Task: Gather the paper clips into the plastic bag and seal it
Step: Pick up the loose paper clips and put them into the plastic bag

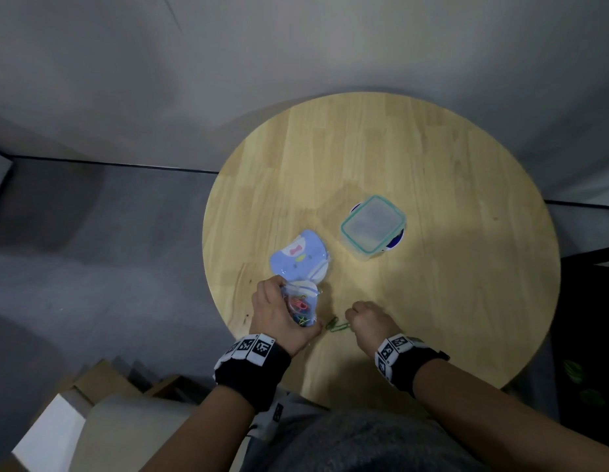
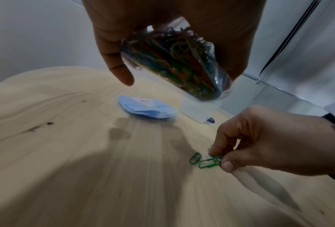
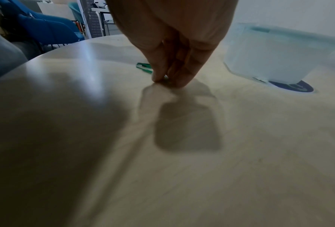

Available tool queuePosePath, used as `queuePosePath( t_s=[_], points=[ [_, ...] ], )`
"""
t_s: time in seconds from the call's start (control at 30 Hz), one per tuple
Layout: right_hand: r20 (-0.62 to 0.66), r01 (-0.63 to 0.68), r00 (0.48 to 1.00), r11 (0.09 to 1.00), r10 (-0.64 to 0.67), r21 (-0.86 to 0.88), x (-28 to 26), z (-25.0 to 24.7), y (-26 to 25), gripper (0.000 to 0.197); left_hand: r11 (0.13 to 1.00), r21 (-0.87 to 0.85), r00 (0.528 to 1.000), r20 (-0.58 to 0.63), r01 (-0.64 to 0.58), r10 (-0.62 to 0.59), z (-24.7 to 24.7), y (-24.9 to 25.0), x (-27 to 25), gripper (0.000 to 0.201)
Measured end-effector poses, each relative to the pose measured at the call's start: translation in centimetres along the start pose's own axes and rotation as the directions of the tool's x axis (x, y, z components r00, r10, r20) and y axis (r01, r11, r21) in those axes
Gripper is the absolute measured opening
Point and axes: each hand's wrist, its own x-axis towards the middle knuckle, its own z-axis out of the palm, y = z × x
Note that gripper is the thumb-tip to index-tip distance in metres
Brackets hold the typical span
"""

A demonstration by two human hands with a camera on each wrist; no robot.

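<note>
My left hand point(image 1: 279, 318) grips a small clear plastic bag point(image 1: 301, 306) holding several coloured paper clips point(image 2: 182, 61), just above the round wooden table point(image 1: 432, 199) near its front edge. Two green paper clips lie on the table between my hands. My right hand point(image 1: 364, 321) pinches one green clip point(image 2: 210, 162) between thumb and fingers against the tabletop. The other green clip point(image 2: 195, 158) lies loose just left of it. In the right wrist view the fingertips point(image 3: 160, 78) press down with a green clip point(image 3: 144, 67) showing behind them.
A stack of blue cartoon-printed bags point(image 1: 299, 255) lies just beyond my left hand. A clear lidded container with a teal rim point(image 1: 372, 226) stands mid-table on a blue-and-white sticker point(image 3: 292, 87). Cardboard boxes point(image 1: 92, 403) sit on the floor at the lower left.
</note>
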Motion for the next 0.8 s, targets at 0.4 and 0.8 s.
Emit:
queuePosePath(
  t_s=[0.4, 0.8],
  points=[
    [0.116, -0.096, 0.989, 0.994, 0.09, 0.048, 0.4, -1.1, -0.7, 0.031, 0.999, -0.017, 0.999, -0.026, 0.034, -0.034, 0.0, -0.2, 0.0, 0.085],
    [0.1, -0.251, 0.968, 0.903, 0.23, 0.348, -0.5, -1.6, 2.1, 0.023, 0.997, -0.01, 0.997, -0.005, 0.079, -0.079, 0.1, -1.0, 0.2, 0.086]
  ],
)
